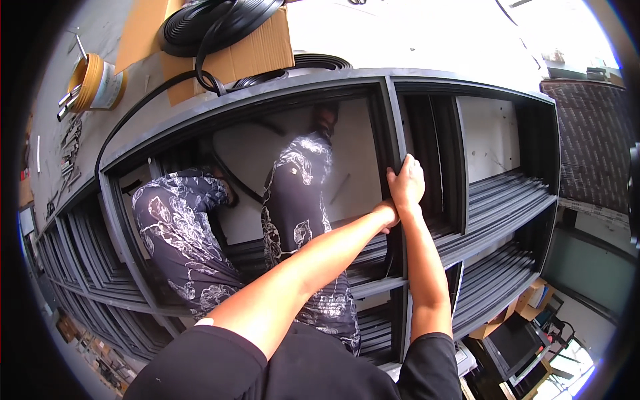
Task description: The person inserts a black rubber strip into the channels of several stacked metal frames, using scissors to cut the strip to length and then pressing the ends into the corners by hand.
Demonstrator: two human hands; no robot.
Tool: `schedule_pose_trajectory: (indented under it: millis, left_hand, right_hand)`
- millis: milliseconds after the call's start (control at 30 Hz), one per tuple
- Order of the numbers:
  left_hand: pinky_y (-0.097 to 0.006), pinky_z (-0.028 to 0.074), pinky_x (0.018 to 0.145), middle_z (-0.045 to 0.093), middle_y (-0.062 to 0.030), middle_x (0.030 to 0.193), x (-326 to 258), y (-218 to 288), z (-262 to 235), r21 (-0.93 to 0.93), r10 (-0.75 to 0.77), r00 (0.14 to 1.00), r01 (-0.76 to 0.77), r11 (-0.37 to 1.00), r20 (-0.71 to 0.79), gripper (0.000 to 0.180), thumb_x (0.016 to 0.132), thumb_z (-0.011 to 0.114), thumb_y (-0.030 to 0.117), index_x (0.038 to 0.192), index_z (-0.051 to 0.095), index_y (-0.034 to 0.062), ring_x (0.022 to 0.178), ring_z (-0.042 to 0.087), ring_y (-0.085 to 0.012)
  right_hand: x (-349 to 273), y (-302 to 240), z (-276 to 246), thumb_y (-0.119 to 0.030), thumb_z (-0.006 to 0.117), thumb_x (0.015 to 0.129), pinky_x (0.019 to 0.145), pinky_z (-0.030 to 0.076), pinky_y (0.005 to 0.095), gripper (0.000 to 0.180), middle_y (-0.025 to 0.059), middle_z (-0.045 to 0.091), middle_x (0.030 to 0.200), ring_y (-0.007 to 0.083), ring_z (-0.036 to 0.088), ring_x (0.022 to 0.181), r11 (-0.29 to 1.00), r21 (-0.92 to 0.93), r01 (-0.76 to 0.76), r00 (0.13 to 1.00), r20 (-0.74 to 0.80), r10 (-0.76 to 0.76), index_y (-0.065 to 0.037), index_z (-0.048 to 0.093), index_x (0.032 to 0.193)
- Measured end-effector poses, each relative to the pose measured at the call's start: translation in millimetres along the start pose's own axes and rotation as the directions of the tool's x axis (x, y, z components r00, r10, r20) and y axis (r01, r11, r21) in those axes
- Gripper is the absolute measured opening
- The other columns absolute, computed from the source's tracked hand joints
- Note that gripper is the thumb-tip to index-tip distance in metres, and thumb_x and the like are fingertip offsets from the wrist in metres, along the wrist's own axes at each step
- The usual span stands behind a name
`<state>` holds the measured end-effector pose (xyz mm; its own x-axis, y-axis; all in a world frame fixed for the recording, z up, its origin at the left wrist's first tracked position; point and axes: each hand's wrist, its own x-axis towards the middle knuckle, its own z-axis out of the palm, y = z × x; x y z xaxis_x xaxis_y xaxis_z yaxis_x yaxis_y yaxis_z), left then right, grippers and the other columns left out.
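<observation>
Stacked dark grey window frames (248, 95) lie around my legs, with crossbars dividing them into openings. My right hand (408, 183) is closed around the upright bar (392, 120) right of my legs, its thumb against the bar's side. Just below and to the left, my left hand (387, 215) is closed against the same bar. The right wrist partly covers it, so what its fingers hold is hidden. A black rubber strip (128, 117) runs from a coil (220, 25) at the far left down to the frames' left side.
The coil rests on a cardboard box (257, 47), with more coiled strip (320, 61) beside it. A yellow bucket (100, 83) holding tubes stands at the far left, near scattered metal pieces (69, 150). On the right are a dark wrapped stack (590, 140) and cardboard boxes (533, 297).
</observation>
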<state>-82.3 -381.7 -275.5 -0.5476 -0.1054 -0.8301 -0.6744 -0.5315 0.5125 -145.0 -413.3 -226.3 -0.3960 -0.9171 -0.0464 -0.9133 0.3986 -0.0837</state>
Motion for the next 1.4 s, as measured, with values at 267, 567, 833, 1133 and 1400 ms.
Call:
schedule_pose_trajectory:
  millis: [267,567,833,1133,1400]
  left_hand:
    - [-0.035,0.043,0.042,0.063,-0.011,0.07,-12,11,13,0.091,-0.026,0.993,0.016,0.996,0.113,0.028,0.083,0.058,0.0,0.111,0.057,-0.0006,0.051,0.057,-0.0208]
    - [-0.041,0.051,0.082,0.069,-0.0196,0.107,18,-26,-2,0.8,0.084,0.928,-0.355,0.484,0.362,0.026,0.081,0.063,0.01,0.104,0.07,0.0011,0.092,0.065,-0.0304]
    - [-0.043,0.054,0.083,0.071,-0.0158,0.109,-75,22,-28,0.847,0.178,0.977,-0.19,0.497,0.114,0.022,0.081,0.06,0.008,0.099,0.074,0.0063,0.101,0.067,-0.0318]
    - [-0.037,0.053,0.082,0.068,-0.0129,0.098,-247,28,-149,0.748,0.905,0.217,-0.51,0.425,-0.366,0.019,0.089,0.057,0.007,0.105,0.068,0.006,0.09,0.065,-0.03]
    - [-0.033,0.048,0.092,0.065,-0.0114,0.11,-419,-137,-250,0.679,0.691,-0.125,0.129,0.722,-0.712,0.019,0.094,0.055,0.004,0.11,0.065,0.0013,0.104,0.062,-0.026]
  right_hand:
    - [-34,37,-12,-0.024,0.079,0.072,0.079,0.052,0.0394,0.04,0.0133,0.06,0.093,0.0313,0.062,0.091,0.993,-0.047,-0.105,0.994,-0.004,0.105,-0.004,0.052,0.094]
    - [-41,15,-7,-0.023,0.078,0.072,0.079,0.053,0.0397,0.046,0.0139,0.058,0.098,0.0314,0.061,0.092,0.996,-0.034,-0.081,0.992,0.092,0.084,-0.003,0.052,0.104]
    - [-72,41,6,-0.023,0.079,0.07,0.084,0.051,0.0402,0.055,0.0151,0.059,0.1,0.0321,0.06,0.098,0.999,-0.041,-0.025,1.0,-0.003,0.025,0.0,0.051,0.112]
    - [-94,50,7,-0.025,0.08,0.068,0.084,0.052,0.0392,0.06,0.0158,0.059,0.103,0.0321,0.061,0.099,0.998,-0.02,-0.064,0.995,0.078,0.066,-0.003,0.051,0.115]
    - [-109,51,-2,-0.02,0.08,0.069,0.082,0.052,0.0417,0.051,0.0167,0.059,0.097,0.0339,0.061,0.094,1.0,0.004,-0.024,0.998,0.063,0.024,-0.003,0.05,0.107]
